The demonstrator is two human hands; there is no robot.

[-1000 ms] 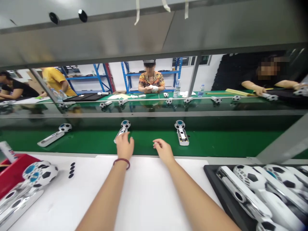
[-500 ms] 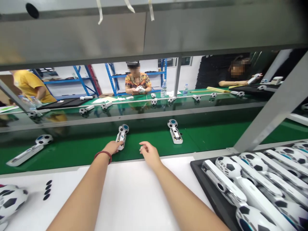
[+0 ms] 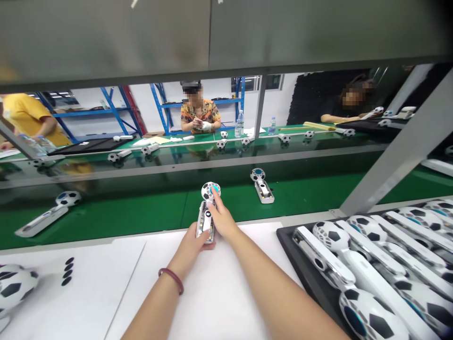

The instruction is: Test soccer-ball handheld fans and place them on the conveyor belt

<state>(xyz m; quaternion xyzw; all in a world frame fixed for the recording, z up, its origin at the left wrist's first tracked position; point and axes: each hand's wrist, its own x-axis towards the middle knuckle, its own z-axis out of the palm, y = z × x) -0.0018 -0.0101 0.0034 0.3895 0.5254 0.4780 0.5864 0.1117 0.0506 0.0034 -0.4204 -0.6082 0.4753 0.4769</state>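
Note:
A white handheld fan (image 3: 205, 222) with a black-and-white football-patterned head is held just above the near edge of the green belt. Its handle is uncovered, with inner parts showing. My left hand (image 3: 191, 243) grips the lower end of the handle, thumb on top. Along the fan's right side, my right hand (image 3: 224, 221) holds it near the neck, its fingers reaching over the teal centre of the head. Another uncovered fan (image 3: 264, 191) lies on the belt to the right. Far left on the belt rests a fan (image 3: 42, 222) lying at a slant.
A black tray (image 3: 288, 245) full of similar fans stands at the right. White sheeting (image 3: 88, 293) covers the near bench, with several black discs (image 3: 67, 271) and a large football-patterned ball (image 3: 16, 288) at left. A slanted metal post (image 3: 389, 141) rises at right. Co-workers sit across the belt.
My left hand has lifted the fan off the belt and brought it nearer and to the right. My right hand has closed onto it. The view has shifted slightly.

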